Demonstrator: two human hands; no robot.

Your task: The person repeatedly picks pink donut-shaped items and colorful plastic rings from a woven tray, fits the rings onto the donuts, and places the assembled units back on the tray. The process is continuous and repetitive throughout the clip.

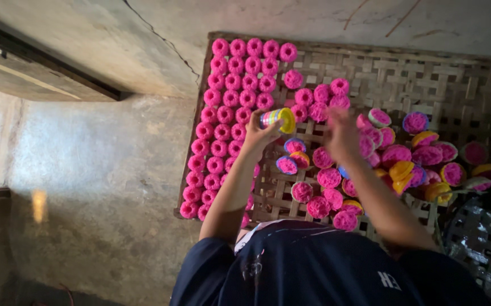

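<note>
Head view, looking down at a woven tray [455, 79] on a concrete floor [103, 170].

Left hand [259, 133] is raised over the tray's left-middle, fingers closed around a stack of cups [277, 119], pastel-striped with a yellow end, lying sideways and pointing right.

Right hand [341, 133] is over the tray's middle, just right of the stack. It is blurred, so I cannot tell whether the fingers are wide or narrow, or whether it holds anything.

Pink cakes in rows [228, 107] fill the tray's left side, packed close, round tops up, from the far edge to the near left corner. A few more pink cakes [324, 96] sit loosely past the rows, toward the tray's far middle.

Filled cups in a loose pile [421, 153] cover the tray's right-middle: pink filling in yellow, orange, blue, purple and green cups, some tipped on their sides. More of them [293, 156] lie near the tray's near-middle, below the two hands, between the forearms.

Far right part of the tray is bare weave. A second woven basket [483, 243] is off the tray's near right corner, dark, partly cut off by the frame.

The person's dark shirt [313, 266] fills the bottom, at the tray's near edge. A cracked wall [143, 39] runs behind the tray's far edge.
</note>
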